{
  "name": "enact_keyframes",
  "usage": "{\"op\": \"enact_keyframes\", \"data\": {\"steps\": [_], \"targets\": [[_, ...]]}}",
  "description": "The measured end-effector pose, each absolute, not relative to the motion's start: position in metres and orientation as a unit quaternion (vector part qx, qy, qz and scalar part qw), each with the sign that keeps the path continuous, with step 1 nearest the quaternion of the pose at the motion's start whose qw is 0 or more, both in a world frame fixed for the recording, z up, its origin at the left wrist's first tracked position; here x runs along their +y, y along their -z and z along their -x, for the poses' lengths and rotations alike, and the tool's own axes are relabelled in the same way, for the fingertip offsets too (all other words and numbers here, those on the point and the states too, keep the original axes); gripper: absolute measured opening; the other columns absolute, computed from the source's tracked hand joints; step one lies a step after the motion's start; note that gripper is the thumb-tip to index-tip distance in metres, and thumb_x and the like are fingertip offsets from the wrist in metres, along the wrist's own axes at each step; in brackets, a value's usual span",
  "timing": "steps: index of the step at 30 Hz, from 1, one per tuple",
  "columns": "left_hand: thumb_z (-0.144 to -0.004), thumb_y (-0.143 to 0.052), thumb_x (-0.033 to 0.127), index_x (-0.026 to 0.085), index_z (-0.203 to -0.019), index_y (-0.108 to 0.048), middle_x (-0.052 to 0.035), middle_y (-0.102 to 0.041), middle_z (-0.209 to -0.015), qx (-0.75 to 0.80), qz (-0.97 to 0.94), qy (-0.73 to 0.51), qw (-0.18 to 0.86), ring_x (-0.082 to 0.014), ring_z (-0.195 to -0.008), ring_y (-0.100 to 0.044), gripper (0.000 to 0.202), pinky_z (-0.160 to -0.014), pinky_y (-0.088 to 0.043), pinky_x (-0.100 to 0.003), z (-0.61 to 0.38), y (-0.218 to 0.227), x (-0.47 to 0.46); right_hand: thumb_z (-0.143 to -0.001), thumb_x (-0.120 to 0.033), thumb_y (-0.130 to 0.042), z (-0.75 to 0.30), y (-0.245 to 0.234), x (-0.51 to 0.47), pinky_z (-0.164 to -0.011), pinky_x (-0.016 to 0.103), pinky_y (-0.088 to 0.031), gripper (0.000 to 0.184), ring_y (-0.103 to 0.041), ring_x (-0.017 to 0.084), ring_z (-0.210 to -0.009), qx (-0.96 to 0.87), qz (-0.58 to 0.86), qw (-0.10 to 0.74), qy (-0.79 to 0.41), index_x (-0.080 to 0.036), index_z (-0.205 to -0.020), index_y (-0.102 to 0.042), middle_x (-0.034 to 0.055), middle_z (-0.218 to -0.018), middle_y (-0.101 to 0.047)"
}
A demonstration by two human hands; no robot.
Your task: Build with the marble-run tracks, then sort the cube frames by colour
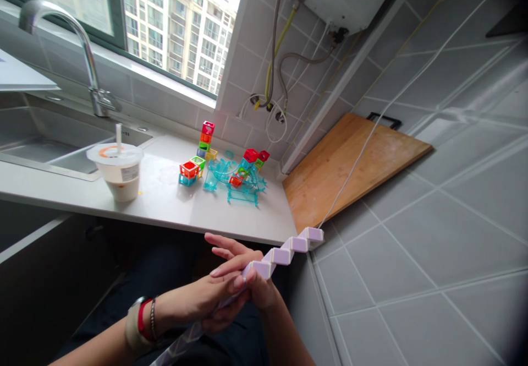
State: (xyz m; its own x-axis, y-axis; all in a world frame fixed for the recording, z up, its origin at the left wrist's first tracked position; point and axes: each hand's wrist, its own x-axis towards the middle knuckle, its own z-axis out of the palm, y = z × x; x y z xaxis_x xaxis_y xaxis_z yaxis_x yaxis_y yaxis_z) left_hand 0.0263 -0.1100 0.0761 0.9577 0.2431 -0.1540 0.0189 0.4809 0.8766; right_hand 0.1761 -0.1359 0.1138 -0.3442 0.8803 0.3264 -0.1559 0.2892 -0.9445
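Observation:
A lilac and white snake puzzle point(282, 256) runs slantwise through both hands. Its upper end zigzags out past my right hand toward the counter edge, and its lower end hangs blurred near my lap. My left hand point(202, 300), with a watch and bracelets at the wrist, is closed around the middle stretch. Crossing over beside it, my right hand point(264, 293) grips the puzzle just above, its thumb against the segments and some fingers stretched out to the left. The two hands touch, and they cover the segments between them.
On the white counter point(160, 209) stand a lidded cup with a straw point(119, 176), stacked coloured block frames point(190, 170) and a teal plastic track toy point(223, 173). A sink point(45, 135) with a faucet point(88, 63) lies left. A wooden board point(355, 162) leans against the tiled wall.

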Motion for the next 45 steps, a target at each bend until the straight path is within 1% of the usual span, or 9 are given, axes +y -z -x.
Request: {"op": "enact_keyframes", "data": {"steps": [5,9,15,19,26,32,37,40,45], "targets": [[-0.09,-0.047,0.086,0.02,-0.07,-0.048,0.005,-0.038,-0.056,0.138,-0.543,-0.074,0.825,-0.007,-0.043,-0.032,0.069,-0.043,-0.025,-0.021,-0.025,-0.075,-0.107,-0.097,-0.075,-0.049,-0.18,-0.109,-0.136,-0.121,0.053,-0.04,0.06,-0.051,0.037,-0.147,-0.645,0.274,0.489,-0.52,-0.029,-0.114,-0.084,0.0064,-0.155,-0.06],[-0.094,-0.053,0.077,0.02,-0.096,-0.06,0.0064,-0.043,-0.064,0.179,-0.585,-0.123,0.781,-0.0073,-0.049,-0.033,0.058,-0.045,-0.026,-0.02,-0.021,-0.082,-0.104,-0.099,-0.071,-0.049,-0.184,-0.107,-0.136,-0.122,0.053,-0.039,0.058,-0.051,0.036,-0.147,-0.639,0.297,0.494,-0.509,-0.027,-0.124,-0.08,0.0078,-0.155,-0.06],[-0.106,-0.043,0.047,0.02,-0.103,-0.066,-0.0071,-0.074,-0.097,0.301,-0.793,-0.21,0.486,-0.0229,-0.085,-0.068,0.036,-0.078,-0.05,-0.031,-0.016,-0.082,-0.095,-0.101,-0.055,-0.061,-0.187,-0.094,-0.136,-0.128,0.05,-0.03,0.045,-0.044,0.031,-0.152,-0.635,0.457,0.462,-0.418,-0.031,-0.138,-0.07,0.006,-0.162,-0.052],[-0.106,-0.037,0.034,0.019,-0.107,-0.062,-0.0123,-0.076,-0.098,0.388,-0.83,-0.176,0.361,-0.0295,-0.087,-0.073,0.029,-0.079,-0.05,-0.037,-0.018,-0.062,-0.092,-0.1,-0.052,-0.065,-0.183,-0.077,-0.133,-0.127,0.051,-0.032,0.044,-0.048,0.032,-0.149,-0.622,0.529,0.459,-0.349,-0.028,-0.136,-0.07,0.0093,-0.158,-0.055],[-0.108,-0.039,0.049,0.019,-0.109,-0.066,-0.005,-0.071,-0.089,0.288,-0.785,-0.205,0.509,-0.0189,-0.075,-0.061,0.04,-0.07,-0.046,-0.028,-0.02,-0.079,-0.095,-0.102,-0.05,-0.061,-0.187,-0.073,-0.13,-0.117,0.05,-0.045,0.034,-0.062,0.032,-0.133,-0.625,0.482,0.535,-0.302,-0.025,-0.109,-0.083,0.0118,-0.144,-0.066],[-0.103,-0.045,0.067,0.017,-0.094,-0.059,0.0048,-0.041,-0.072,0.247,-0.7,-0.182,0.645,-0.0112,-0.061,-0.031,0.052,-0.053,-0.028,-0.024,-0.022,-0.085,-0.101,-0.101,-0.064,-0.053,-0.195,-0.066,-0.122,-0.089,0.045,-0.056,0.053,-0.071,0.029,-0.103,-0.64,0.471,0.58,-0.181,-0.022,-0.08,-0.076,0.0136,-0.108,-0.077],[-0.095,-0.05,0.077,0.021,-0.099,-0.05,0.0083,-0.035,-0.07,0.232,-0.591,-0.07,0.769,-0.0086,-0.052,-0.023,0.057,-0.044,-0.021,-0.023,-0.017,-0.083,-0.101,-0.101,-0.073,-0.037,-0.204,-0.053,-0.122,-0.054,0.035,-0.034,0.063,-0.044,0.018,-0.055,-0.712,0.458,0.531,-0.04,-0.026,-0.059,-0.042,-0.0001,-0.057,-0.043],[-0.098,-0.045,0.075,0.021,-0.095,-0.051,0.0066,-0.04,-0.071,0.243,-0.652,-0.088,0.712,-0.0101,-0.054,-0.03,0.054,-0.047,-0.027,-0.024,-0.015,-0.084,-0.099,-0.098,-0.076,-0.04,-0.205,-0.042,-0.124,-0.056,0.035,-0.028,0.064,-0.035,0.017,-0.055,-0.677,0.495,0.535,-0.105,-0.027,-0.058,-0.034,-0.0021,-0.059,-0.034],[-0.109,-0.038,0.052,0.02,-0.104,-0.06,-0.0052,-0.069,-0.093,0.274,-0.849,-0.205,0.403,-0.0212,-0.08,-0.063,0.039,-0.073,-0.045,-0.03,-0.019,-0.069,-0.099,-0.103,-0.069,-0.037,-0.193,-0.034,-0.123,-0.054,0.032,-0.029,0.059,-0.033,0.015,-0.055,-0.549,0.533,0.57,-0.3,-0.025,-0.063,-0.038,-0.0037,-0.058,-0.033]]}}
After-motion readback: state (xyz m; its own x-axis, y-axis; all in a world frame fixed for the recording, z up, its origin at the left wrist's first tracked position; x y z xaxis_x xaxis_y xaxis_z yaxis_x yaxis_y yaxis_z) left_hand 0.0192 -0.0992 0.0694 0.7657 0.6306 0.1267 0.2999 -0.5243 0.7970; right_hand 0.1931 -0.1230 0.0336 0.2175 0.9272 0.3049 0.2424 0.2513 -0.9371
